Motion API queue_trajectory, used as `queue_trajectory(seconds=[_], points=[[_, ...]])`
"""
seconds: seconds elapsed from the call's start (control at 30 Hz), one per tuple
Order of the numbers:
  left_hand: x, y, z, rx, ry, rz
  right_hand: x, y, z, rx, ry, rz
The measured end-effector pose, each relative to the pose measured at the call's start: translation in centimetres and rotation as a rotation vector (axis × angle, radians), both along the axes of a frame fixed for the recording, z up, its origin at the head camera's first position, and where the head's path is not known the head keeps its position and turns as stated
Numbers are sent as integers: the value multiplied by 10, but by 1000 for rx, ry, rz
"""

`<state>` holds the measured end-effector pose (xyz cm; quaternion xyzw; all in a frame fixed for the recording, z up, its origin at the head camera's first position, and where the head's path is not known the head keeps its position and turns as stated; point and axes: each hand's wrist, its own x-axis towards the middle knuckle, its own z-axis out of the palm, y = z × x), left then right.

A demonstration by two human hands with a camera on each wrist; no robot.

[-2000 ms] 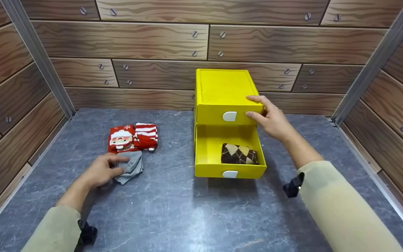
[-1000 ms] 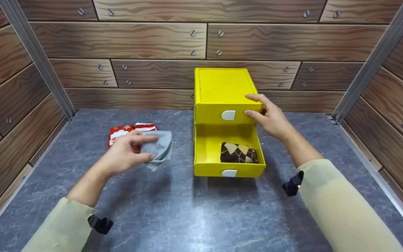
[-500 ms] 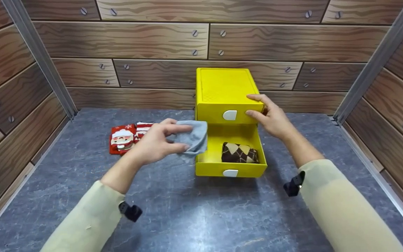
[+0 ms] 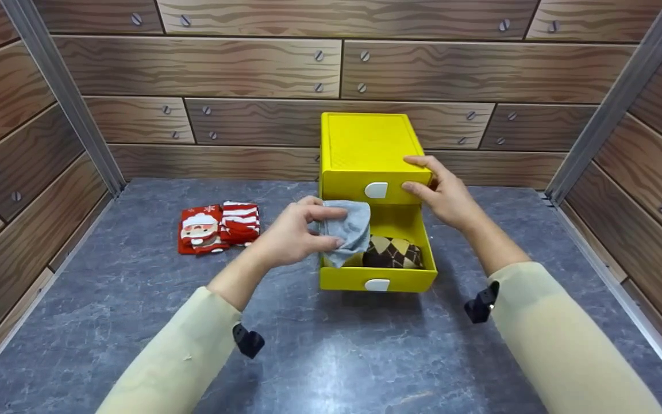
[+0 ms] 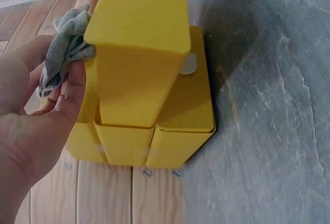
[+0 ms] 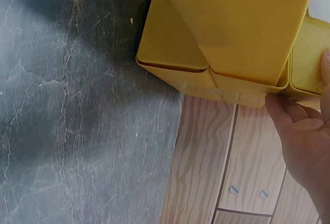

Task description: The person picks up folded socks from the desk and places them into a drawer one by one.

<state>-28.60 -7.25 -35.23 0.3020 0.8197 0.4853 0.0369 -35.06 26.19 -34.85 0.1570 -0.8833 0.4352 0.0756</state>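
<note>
My left hand (image 4: 285, 237) pinches a folded grey sock (image 4: 351, 229) between thumb and fingers, above the left side of a pulled-out yellow drawer (image 4: 342, 280). In the left wrist view the crumpled sock (image 5: 67, 49) is beside the drawer's wall. Inside that drawer lies a folded brown-and-cream argyle sock (image 4: 393, 253), partly hidden by the grey one. My right hand (image 4: 450, 198) grips the upper right front corner of the yellow drawer cabinet (image 4: 365, 141), thumb on the front and a finger on top. The right wrist view shows its other fingers (image 6: 283, 113) against the side.
Folded red socks with a Santa face (image 4: 199, 227) and red-and-white stripes (image 4: 240, 218) lie on the grey marbled table (image 4: 285, 345), left of the cabinet. The top drawer, with a white handle (image 4: 376, 190), is closed. Wood-patterned walls (image 4: 204, 63) stand behind and at both sides.
My left hand has lifted the grey sock from beside the red socks and carried it right, over the drawer. The right hand has stayed on the cabinet.
</note>
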Motion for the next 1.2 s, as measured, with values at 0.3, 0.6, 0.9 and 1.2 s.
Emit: queue_trajectory(seconds=[0.3, 0.6, 0.9, 1.2], points=[[-2, 10, -4, -67, 21, 13, 0, 0, 1, -3, 3, 2], [0, 14, -5, -169, 36, 21, 0, 0, 1, -6, 7, 4], [3, 16, -3, -369, 187, 40, 0, 0, 1, 2, 0, 2], [-4, 11, -6, -468, 242, 48, -1, -1, 1, -10, 2, -2]])
